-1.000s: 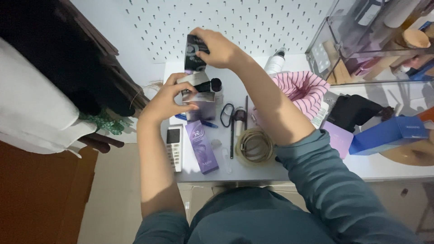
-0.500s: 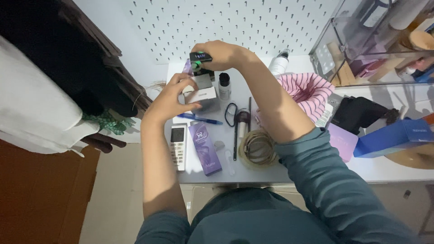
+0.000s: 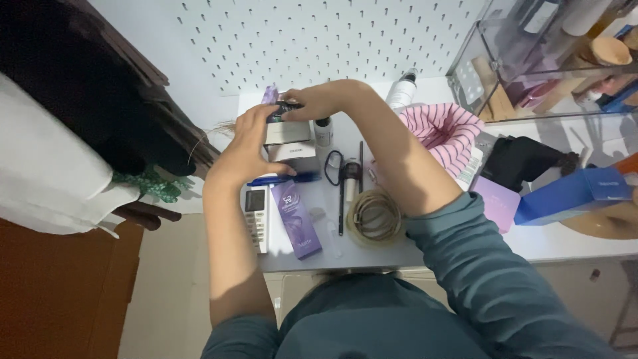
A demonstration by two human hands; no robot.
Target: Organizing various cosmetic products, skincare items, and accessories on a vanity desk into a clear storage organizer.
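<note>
Both hands are up at the far left corner of the white bench [image 3: 551,242]. The right hand [image 3: 320,101] has its fingers curled down over a small dark thing [image 3: 284,110], and its grip looks shut on it. The dark thing sits on top of a grey box [image 3: 287,132]. The left hand [image 3: 247,147] is pressed flat against the left side of that grey box, with its fingers spread wide, touching but not closed round it. A smaller white box [image 3: 292,153] lies just below the grey one.

Near the left edge of the bench lie a white remote [image 3: 255,216] and a purple box [image 3: 296,219], side by side. A blue pen [image 3: 292,178] lies across just above them, under the left hand. A coil of tan cord [image 3: 375,217] sits near the front edge. A pink striped cloth [image 3: 446,134] lies further right, and a white bottle [image 3: 403,92] stands by the far edge.
</note>
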